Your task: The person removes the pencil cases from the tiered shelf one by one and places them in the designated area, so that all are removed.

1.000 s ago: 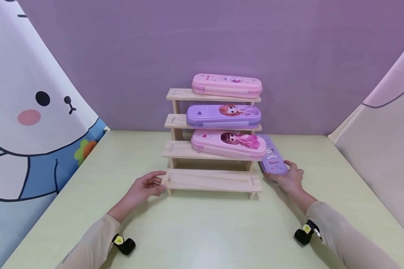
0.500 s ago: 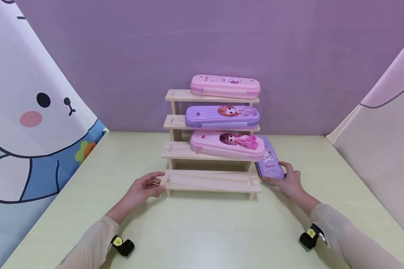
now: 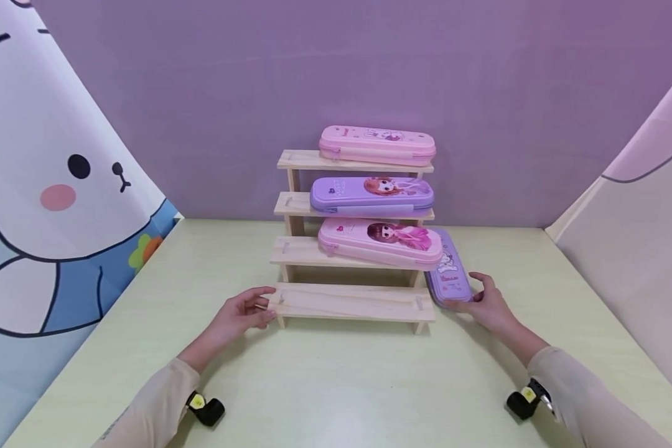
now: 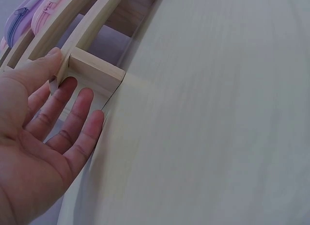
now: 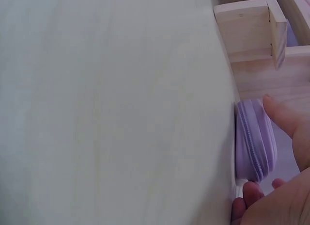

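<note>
My left hand [image 3: 238, 320] pinches the left end of the lowest step of the wooden display rack [image 3: 353, 303]. In the left wrist view the thumb lies on top of that step, the other fingers loosely below it. Right of the rack, a purple pencil case [image 3: 449, 274] lies on the table, pointing away, its far end partly hidden behind the pink pencil case [image 3: 353, 239] on the step above. My right hand [image 3: 494, 309] is at its near end, thumb at the near edge, index finger apart from its side. The right wrist view shows the purple case's zip [image 5: 254, 142] between spread thumb and fingers.
Another purple pencil case [image 3: 347, 193] lies on the third step and a pink one [image 3: 369, 144] on the top. Behind the table [image 3: 336, 379] stands a purple backdrop [image 3: 229, 112]. Printed cloths hang left [image 3: 22, 149] and right [image 3: 649, 236].
The purple case beside the rack has come slightly nearer. My right hand has loosened around it and moved a little right and back. The left hand stays at the rack.
</note>
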Tool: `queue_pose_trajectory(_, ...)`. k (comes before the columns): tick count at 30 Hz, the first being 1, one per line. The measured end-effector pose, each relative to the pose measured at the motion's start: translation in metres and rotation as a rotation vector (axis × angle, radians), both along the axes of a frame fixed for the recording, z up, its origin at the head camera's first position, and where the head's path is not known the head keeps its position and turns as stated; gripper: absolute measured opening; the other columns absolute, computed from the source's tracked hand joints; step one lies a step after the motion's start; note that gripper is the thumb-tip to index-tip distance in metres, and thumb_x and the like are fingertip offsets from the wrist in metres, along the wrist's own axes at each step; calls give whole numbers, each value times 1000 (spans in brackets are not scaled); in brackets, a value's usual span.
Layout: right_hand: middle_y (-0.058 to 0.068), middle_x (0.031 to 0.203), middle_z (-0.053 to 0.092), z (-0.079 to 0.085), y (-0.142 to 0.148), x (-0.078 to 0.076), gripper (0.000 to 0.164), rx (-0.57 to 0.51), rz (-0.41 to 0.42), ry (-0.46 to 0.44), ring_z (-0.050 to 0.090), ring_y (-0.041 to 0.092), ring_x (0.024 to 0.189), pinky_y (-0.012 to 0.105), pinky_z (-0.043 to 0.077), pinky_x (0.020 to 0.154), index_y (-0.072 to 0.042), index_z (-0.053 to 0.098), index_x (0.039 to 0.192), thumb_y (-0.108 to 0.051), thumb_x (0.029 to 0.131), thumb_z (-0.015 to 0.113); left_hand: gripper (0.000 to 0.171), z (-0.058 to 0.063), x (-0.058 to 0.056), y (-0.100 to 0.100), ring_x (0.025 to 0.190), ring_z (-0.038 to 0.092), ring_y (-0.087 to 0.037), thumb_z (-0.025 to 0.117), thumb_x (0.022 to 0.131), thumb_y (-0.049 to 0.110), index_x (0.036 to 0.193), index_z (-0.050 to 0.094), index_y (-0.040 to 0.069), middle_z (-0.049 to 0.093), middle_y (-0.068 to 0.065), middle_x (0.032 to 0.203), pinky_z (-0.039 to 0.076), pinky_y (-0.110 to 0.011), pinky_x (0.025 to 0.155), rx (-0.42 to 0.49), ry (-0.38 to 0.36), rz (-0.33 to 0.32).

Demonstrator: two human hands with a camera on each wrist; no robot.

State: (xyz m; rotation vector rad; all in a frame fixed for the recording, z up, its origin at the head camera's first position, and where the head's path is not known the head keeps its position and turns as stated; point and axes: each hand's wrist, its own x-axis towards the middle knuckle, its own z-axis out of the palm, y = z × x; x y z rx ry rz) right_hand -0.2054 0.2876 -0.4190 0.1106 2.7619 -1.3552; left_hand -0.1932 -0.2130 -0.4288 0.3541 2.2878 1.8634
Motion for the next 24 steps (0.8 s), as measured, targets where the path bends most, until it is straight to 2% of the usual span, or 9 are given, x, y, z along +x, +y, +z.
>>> queue_pose_trajectory(5,14,96,48,5,4,0,108,-42,21,-38,44,21,84,28,41,68,5,7,154,-28,83,82,51,-1,1,0,85,64,-12,67,91,-4,138,47,-11,62,-11,102,59,-30,75,-1,-4,-3)
queue_pose_trajectory(12,11,93,47,19,11,-1,110,-140,110,-72,44,17,80,26,42,65,4,-6,154,-19,86,78,51,0,-1,-1,84,64,-13,67,92,-4,138,47,-11,61,-12,102,59,-30,73,1,11,-11)
queue_pose_trajectory(16,16,101,46,28,16,-2,109,-129,143,-120,45,17,79,27,43,64,3,-8,154,-22,88,75,51,0,-1,-1,82,64,-13,67,91,-5,138,47,-11,61,-11,101,59,-30,73,5,12,-14)
queue_pose_trajectory(21,30,124,40,39,24,-4,103,-60,192,-132,52,32,100,34,48,74,4,-4,155,-28,91,71,51,-1,-1,-1,83,64,-12,67,91,-5,138,47,-12,61,-11,101,59,-30,73,1,15,-15)
queue_pose_trajectory(24,35,131,37,45,30,-6,99,-50,225,-105,52,40,110,38,50,78,5,0,155,-26,92,70,51,-1,-1,-1,83,64,-13,67,91,-5,138,47,-11,61,-11,101,59,-30,73,0,13,-13)
